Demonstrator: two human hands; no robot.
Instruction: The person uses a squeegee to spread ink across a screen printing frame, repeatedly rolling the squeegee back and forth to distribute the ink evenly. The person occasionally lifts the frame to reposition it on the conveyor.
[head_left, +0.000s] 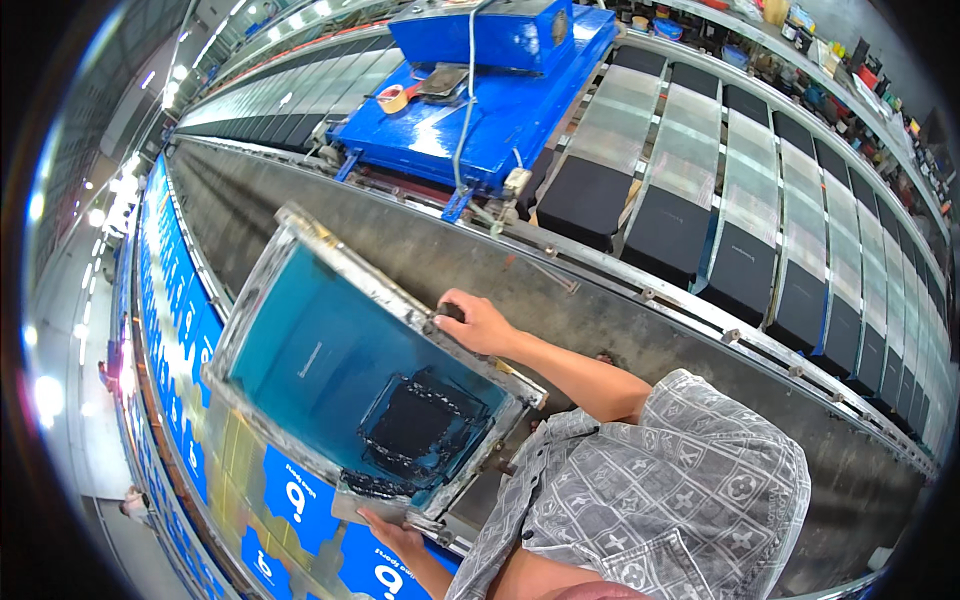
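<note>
A screen-printing frame [345, 262] with teal mesh, its rim crusted with grey and black, lies slanted in front of me. A patch of black ink [412, 420] sits on the mesh toward its near end. On the frame's far long side, my right hand [478, 322] is closed around a short dark knob-like handle [452, 312]. My left hand [395, 538] holds the frame's lower corner from beneath, by a greyish block [362, 508]; its fingers are partly hidden. Blue fabric pieces [300, 500] with white prints lie below the frame.
Left of the frame runs a long printing table [228, 440] with more blue pieces. Across the grey aisle [620, 310] stands a rack of black-ended pallets [745, 270]. A blue machine carriage [430, 125] with a tape roll [392, 98] sits on it. Shelves [850, 90] stand behind.
</note>
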